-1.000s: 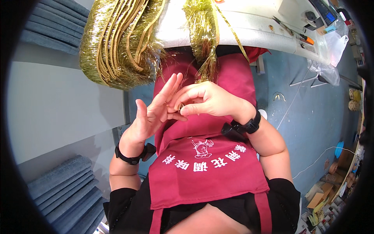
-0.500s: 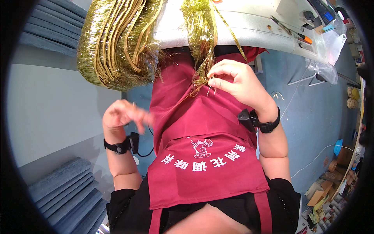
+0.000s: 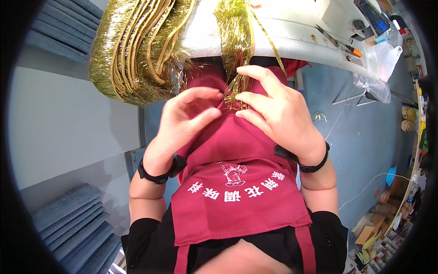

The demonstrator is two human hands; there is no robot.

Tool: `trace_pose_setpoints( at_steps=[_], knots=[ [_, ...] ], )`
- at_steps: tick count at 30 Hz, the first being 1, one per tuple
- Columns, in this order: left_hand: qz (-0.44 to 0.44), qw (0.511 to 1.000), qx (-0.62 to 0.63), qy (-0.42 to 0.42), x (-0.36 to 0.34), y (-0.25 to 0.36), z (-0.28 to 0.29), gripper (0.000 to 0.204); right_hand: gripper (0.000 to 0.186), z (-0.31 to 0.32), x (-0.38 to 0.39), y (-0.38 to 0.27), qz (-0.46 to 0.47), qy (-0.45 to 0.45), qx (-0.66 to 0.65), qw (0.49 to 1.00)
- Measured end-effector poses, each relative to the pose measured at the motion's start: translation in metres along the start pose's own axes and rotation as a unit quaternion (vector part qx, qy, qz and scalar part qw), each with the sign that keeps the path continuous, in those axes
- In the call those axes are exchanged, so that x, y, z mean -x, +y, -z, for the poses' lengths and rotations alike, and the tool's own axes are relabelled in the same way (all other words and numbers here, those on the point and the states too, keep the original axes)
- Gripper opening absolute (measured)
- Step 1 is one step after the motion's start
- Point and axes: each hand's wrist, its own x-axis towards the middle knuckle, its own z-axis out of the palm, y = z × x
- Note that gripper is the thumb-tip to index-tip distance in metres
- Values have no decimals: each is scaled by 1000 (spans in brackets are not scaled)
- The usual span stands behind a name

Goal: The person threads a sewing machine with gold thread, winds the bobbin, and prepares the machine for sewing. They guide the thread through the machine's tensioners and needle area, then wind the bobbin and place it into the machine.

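A strip of gold-green tinsel [image 3: 233, 27] hangs over the table edge down to my lap, its lower end a loose tangle between my hands. My right hand [image 3: 283, 107] is at the right of that end, its fingers apart and the tips against the strands; no firm grip shows. To the left, my left hand [image 3: 182, 118] holds nothing visible, with curved fingers and the thumb spread from them, close to the tangle. A large folded bundle of the same tinsel [image 3: 132, 55] overhangs the table's left part. Thin golden strands lie on my dark red apron [image 3: 242, 141].
The white table [image 3: 292, 39] runs across the far side. At its right are pliers-like tools with an orange handle [image 3: 353, 51], a blue-lit device [image 3: 376, 20] and a clear plastic bag [image 3: 376, 86]. Blue-grey folded panels [image 3: 77, 223] stand at the left.
My left hand has moved right and up, from beside the apron to the tinsel's lower end. My right hand has spread its fingers and come slightly down and left over the strip.
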Motion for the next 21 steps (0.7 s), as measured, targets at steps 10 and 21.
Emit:
trace_pose_setpoints(
  at_steps=[10, 21],
  knots=[
    [91, 967, 221, -85, -24, 7, -7, 28, 24, -14, -16, 12, 107, 79, -32, 991],
    [80, 975, 207, -1, -20, -5, 0, 20, 70, -64, -15, 20, -98, 20, -435, 895]
  ],
)
